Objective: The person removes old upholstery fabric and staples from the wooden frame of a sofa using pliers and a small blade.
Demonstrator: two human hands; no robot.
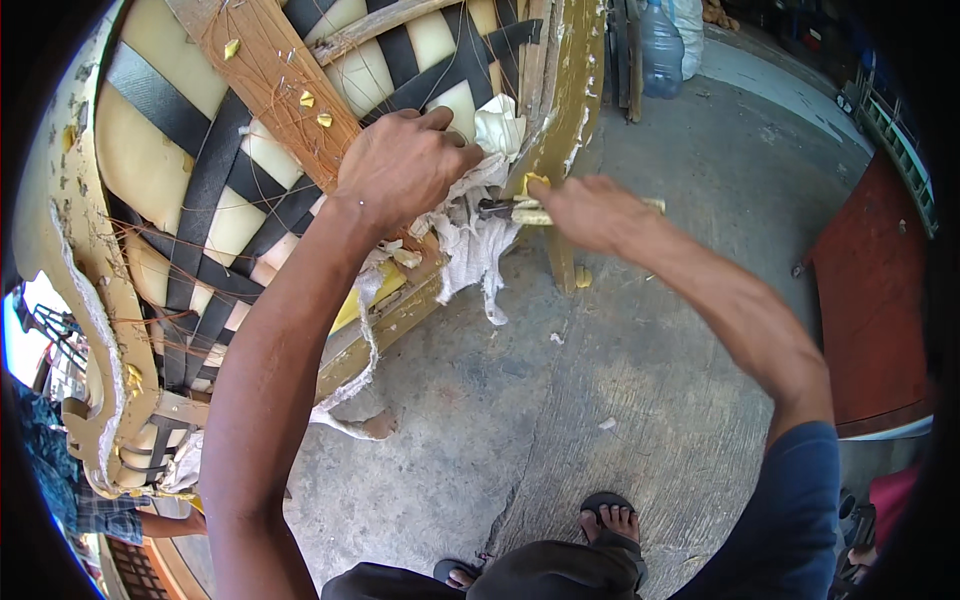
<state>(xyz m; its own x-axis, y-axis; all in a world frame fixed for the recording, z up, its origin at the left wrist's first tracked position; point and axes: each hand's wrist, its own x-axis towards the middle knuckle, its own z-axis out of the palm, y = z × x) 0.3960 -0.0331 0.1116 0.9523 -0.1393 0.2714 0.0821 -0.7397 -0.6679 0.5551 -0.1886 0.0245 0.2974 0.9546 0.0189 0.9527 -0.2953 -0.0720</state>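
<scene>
In front of me lies a piece of seat furniture with a gold-painted wooden frame (565, 120), its underside laced with black and cream straps (205, 160). My left hand (410, 160) is closed at the frame's corner, gripping torn white cloth (475, 245) that hangs in shreds over the edge. Just right of it, my right hand (590, 212) is wrapped round pale-handled pliers (525, 212), their dark head against the cloth. The exact bite of the jaws is too small to make out. A brown wooden slat (275, 80) with yellow foam bits crosses the straps.
A blue-tinted water bottle (660, 50) stands beyond the frame. At right is a reddish-brown panel (870, 300). Another person's arm (175, 523) shows at lower left. My sandalled foot (610, 520) is on the concrete floor (620, 390), where small scraps lie.
</scene>
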